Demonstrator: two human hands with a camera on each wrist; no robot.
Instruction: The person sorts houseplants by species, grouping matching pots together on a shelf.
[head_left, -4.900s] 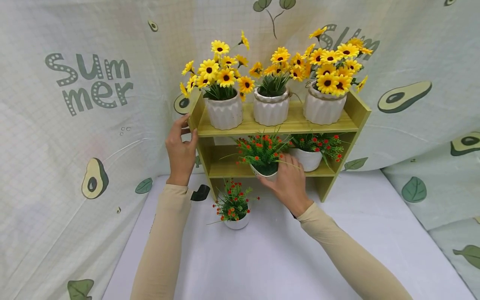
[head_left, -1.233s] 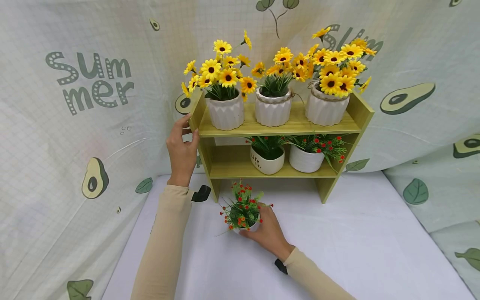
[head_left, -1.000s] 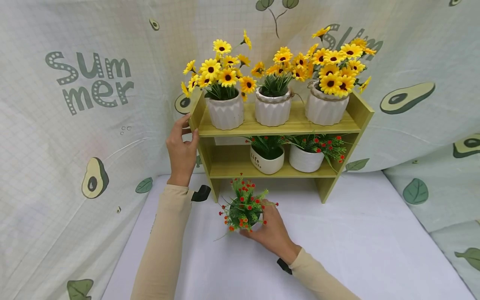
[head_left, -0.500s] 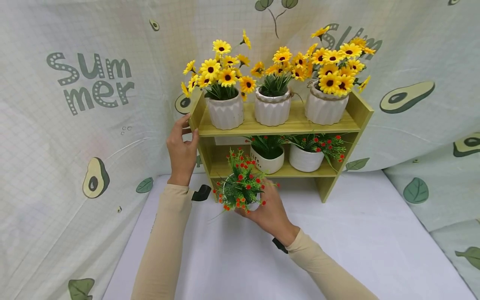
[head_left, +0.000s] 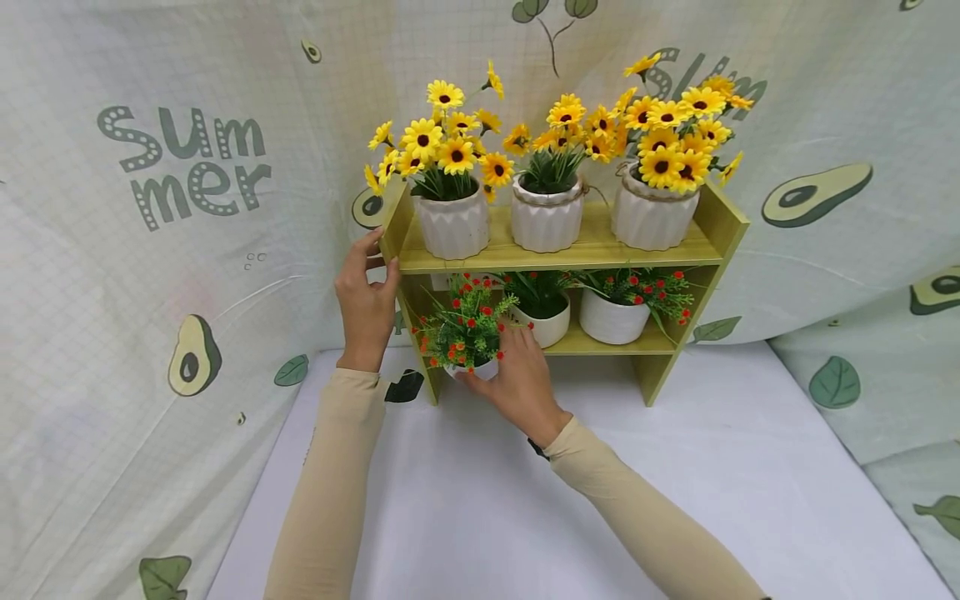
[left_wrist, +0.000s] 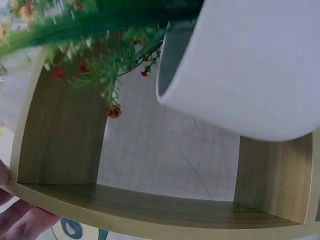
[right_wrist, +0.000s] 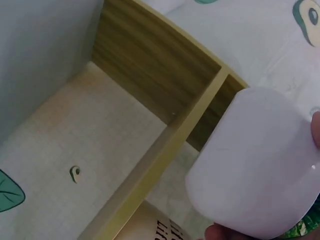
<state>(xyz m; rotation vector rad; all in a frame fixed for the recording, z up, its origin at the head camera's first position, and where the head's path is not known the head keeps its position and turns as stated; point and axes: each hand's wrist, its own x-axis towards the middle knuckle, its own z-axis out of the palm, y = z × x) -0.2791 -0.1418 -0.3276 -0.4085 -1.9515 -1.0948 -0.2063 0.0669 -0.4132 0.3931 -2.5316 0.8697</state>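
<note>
My right hand (head_left: 521, 379) grips a small white pot of red-flowered greenery (head_left: 467, 329) by its side. This potted plant is at the front of the lower shelf's left end; whether its base touches the board is hidden. Up close, its smooth white wall fills much of the left wrist view (left_wrist: 250, 70) and the right wrist view (right_wrist: 255, 165). With thumb and fingers, my left hand (head_left: 365, 304) holds the left side panel of the wooden shelf (head_left: 562, 257). Beside the held plant stands a white pot with lettering (head_left: 550, 327), partly behind my right hand.
Another white pot with red flowers (head_left: 613, 321) stands at the lower shelf's right. Along the upper shelf are three white pots of yellow flowers (head_left: 452, 225). A white tabletop (head_left: 480, 517) spreads in front, and a printed curtain (head_left: 187, 275) hangs behind and at the sides.
My right hand left the lettered pot on the lower shelf, took the red-flowered pot from the table, and raised it to the lower shelf's left end. My left hand stays on the shelf.
</note>
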